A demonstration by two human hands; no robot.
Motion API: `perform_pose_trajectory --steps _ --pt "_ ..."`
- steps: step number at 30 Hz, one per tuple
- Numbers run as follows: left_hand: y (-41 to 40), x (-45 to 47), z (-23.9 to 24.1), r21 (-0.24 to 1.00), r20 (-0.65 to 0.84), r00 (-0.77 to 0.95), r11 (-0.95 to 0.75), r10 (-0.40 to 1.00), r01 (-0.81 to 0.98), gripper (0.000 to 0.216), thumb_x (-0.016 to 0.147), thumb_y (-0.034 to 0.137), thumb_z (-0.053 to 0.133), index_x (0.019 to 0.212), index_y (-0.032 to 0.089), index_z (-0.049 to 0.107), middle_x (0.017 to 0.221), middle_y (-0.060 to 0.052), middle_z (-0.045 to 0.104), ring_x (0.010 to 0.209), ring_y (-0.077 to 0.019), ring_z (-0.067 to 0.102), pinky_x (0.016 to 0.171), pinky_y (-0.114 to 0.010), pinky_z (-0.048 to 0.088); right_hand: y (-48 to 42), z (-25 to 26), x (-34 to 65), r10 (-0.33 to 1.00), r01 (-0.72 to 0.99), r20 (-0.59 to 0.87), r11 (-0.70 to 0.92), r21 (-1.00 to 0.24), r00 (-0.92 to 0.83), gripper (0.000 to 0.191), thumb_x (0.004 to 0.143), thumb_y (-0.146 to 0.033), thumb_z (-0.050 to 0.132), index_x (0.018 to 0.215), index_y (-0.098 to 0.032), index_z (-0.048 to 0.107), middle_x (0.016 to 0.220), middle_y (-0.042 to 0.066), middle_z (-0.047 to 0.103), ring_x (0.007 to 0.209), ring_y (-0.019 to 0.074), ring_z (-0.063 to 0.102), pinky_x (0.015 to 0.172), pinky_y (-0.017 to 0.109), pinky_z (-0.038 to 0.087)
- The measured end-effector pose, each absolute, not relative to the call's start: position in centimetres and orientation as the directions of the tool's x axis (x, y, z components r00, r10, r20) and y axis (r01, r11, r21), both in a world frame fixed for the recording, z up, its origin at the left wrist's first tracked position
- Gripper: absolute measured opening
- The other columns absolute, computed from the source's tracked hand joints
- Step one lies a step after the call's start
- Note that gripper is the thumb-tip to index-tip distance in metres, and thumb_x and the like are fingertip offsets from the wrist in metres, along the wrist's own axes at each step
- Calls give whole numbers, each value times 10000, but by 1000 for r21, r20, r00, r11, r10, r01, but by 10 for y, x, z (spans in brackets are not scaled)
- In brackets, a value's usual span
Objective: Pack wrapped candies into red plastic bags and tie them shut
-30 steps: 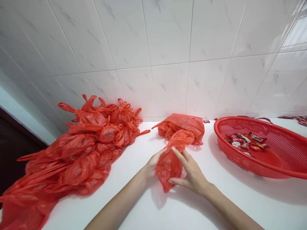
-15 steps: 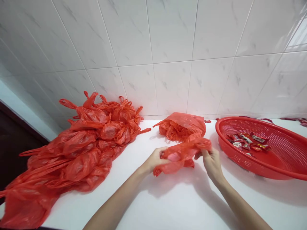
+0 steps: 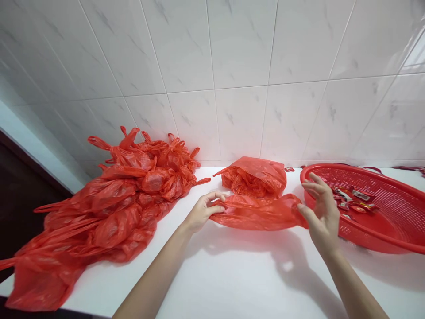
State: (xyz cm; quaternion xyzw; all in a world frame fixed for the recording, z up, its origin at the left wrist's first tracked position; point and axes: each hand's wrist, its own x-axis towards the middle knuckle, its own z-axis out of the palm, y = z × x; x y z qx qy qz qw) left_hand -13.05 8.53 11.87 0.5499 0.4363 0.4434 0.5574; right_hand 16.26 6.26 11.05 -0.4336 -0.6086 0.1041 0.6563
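Observation:
A thin red plastic bag (image 3: 259, 216) is stretched sideways above the white tabletop. My left hand (image 3: 206, 210) is closed on its left end, pinching the film between thumb and fingers. At the other end, my right hand (image 3: 320, 212) is open, fingers raised and spread, with its thumb against the film; whether anything grips there is hard to see. Just behind the held bag lies another red bag (image 3: 257, 166) with crumpled red bags inside its mouth.
Several filled red bags with looped handles (image 3: 116, 204) are heaped along the left. A red perforated plastic basket (image 3: 398, 226) holding small wrapped snacks (image 3: 360, 199) stands at right. One small red packet (image 3: 289, 169) lies by the tiled wall (image 3: 242, 119).
The bag was bunched between both hands and is now pulled out longer. My right hand has moved right and its fingers have spread open. The left still holds the bag.

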Motion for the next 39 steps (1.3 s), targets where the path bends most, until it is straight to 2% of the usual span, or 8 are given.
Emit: perform_pose_trajectory --steps 5,8,12,16,23,26,32,39 --pt "80 -118 116 998 64 243 -59 968 -25 162 673 225 717 687 168 565 1249 -86 654 946 -189 615 747 -256 466 48 96 127 572 605 708 755 -255 -414 232 947 -242 530 1000 -266 756 1569 85 395 1411 345 414 1117 593 360" --pt "79 -119 114 999 35 312 -38 950 1 134 658 207 638 574 148 552 1250 -91 654 771 -137 571 675 -257 429 57 69 110 753 804 530 559 -201 -391 305 960 -267 518 800 -164 756 1522 205 436 1403 425 402 1084 680 337" --pt "77 -122 113 989 -33 404 -29 914 148 102 541 154 500 524 152 601 1190 -85 677 746 -154 537 590 -256 354 78 45 117 924 929 375 200 -312 -74 190 839 -227 611 852 -84 735 1441 323 464 1291 486 496 980 668 435" --pt "73 -122 115 937 -77 515 -114 854 330 282 572 156 460 620 185 736 1191 -69 655 915 -209 581 704 -288 439 93 46 130 879 705 475 306 -640 50 418 789 -209 506 1161 -101 664 1383 237 553 1251 361 558 978 521 493" --pt "65 -116 107 591 35 336 -290 941 752 336 898 267 460 1076 252 745 1037 -66 579 924 -227 614 869 -340 463 89 62 125 949 361 301 249 -899 95 285 792 -438 576 705 -168 602 668 49 635 611 191 583 549 283 453" --pt "66 -114 107 425 61 185 -193 981 885 280 917 281 498 1113 232 692 1001 -69 557 864 -237 629 800 -338 463 82 69 120 970 582 244 194 -790 8 280 744 -432 696 727 -180 576 677 41 630 609 193 579 533 270 393" --pt "69 -116 109 226 -27 55 -47 998 973 406 822 66 489 1173 227 613 1052 -93 559 859 -261 646 727 -327 433 64 81 114 999 977 27 49 -206 -45 167 728 -181 696 827 -206 564 713 57 640 659 250 642 524 273 291" --pt "74 -127 103 440 -8 186 -164 982 883 571 648 -65 456 1109 222 635 1259 -103 546 1125 -269 600 884 -334 466 73 74 135 988 963 143 87 -254 -52 89 717 -171 646 778 -185 583 934 99 656 629 183 624 503 259 298"
